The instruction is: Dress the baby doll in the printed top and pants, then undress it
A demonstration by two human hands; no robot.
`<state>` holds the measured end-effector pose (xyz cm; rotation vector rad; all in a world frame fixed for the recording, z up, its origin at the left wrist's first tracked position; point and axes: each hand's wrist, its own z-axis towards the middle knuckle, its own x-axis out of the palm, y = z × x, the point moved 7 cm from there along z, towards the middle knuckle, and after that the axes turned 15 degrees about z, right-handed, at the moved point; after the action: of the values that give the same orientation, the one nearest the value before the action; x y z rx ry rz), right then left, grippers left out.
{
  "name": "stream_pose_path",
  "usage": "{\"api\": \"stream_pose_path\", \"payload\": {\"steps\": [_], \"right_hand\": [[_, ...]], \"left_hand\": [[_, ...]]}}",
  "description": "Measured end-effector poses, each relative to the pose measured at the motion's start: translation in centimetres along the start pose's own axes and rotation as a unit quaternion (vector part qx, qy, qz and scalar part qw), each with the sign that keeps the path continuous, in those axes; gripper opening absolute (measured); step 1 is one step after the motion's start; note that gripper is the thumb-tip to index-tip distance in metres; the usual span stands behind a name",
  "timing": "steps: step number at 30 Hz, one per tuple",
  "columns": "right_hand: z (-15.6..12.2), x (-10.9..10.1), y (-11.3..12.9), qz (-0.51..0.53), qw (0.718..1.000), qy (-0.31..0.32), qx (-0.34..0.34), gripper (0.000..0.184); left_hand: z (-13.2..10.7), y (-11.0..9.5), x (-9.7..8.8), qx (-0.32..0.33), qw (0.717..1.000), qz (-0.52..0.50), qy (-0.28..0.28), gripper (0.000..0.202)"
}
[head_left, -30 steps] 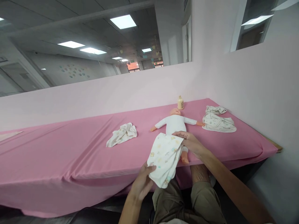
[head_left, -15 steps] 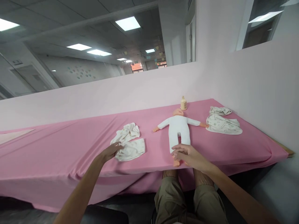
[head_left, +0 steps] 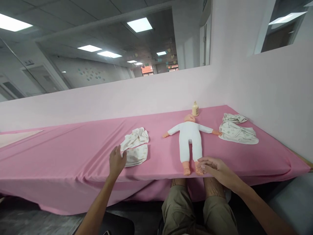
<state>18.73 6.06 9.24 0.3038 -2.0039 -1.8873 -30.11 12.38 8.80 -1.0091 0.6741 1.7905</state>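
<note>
A baby doll in a white bodysuit lies on its back with its arms spread. My right hand hovers beside the doll's feet, fingers loosely bent and apart, with nothing in it. At the left edge of a small patterned white baby garment, my left hand has its fingers apart; I cannot tell whether it touches the cloth. Just behind that garment is another crumpled white baby garment.
Pink cloth covers the long table. To the doll's right lie patterned baby clothes. A cream pump bottle stands by the doll's head. A white wall with a mirror or window borders the table's back.
My left hand has let go of the nearer garment and shifted to its left edge; the garment now lies flatter. My right hand has moved right, off the doll's legs.
</note>
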Motion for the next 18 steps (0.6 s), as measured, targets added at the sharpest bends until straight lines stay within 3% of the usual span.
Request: {"api": "stream_pose_path", "payload": {"steps": [4, 9, 11, 15, 18], "right_hand": [[-0.5, -1.3, -1.0, -0.021, 1.0, -0.021, -0.002, 0.048], [-1.5, -2.7, -3.2, -0.025, 0.998, -0.047, 0.029, 0.051], [-1.9, -3.7, -4.3, -0.015, 0.997, -0.071, 0.038, 0.051], [-2.2, -4.9, -6.3, 0.02, 0.996, -0.089, 0.027, 0.049], [-1.9, -4.9, -7.3, 0.037, 0.995, -0.095, 0.019, 0.049]], "left_hand": [[-2.6, -3.4, 2.8, 0.149, 0.983, 0.073, 0.078, 0.052], [-5.6, -2.4, 4.9, 0.148, 0.98, 0.115, 0.064, 0.055], [-6.3, -1.5, 5.3, 0.154, 0.978, 0.117, 0.083, 0.057], [-5.3, -1.1, 4.5, 0.127, 0.981, 0.11, 0.1, 0.055], [-2.6, -3.7, 3.1, 0.131, 0.984, 0.087, 0.08, 0.055]]}}
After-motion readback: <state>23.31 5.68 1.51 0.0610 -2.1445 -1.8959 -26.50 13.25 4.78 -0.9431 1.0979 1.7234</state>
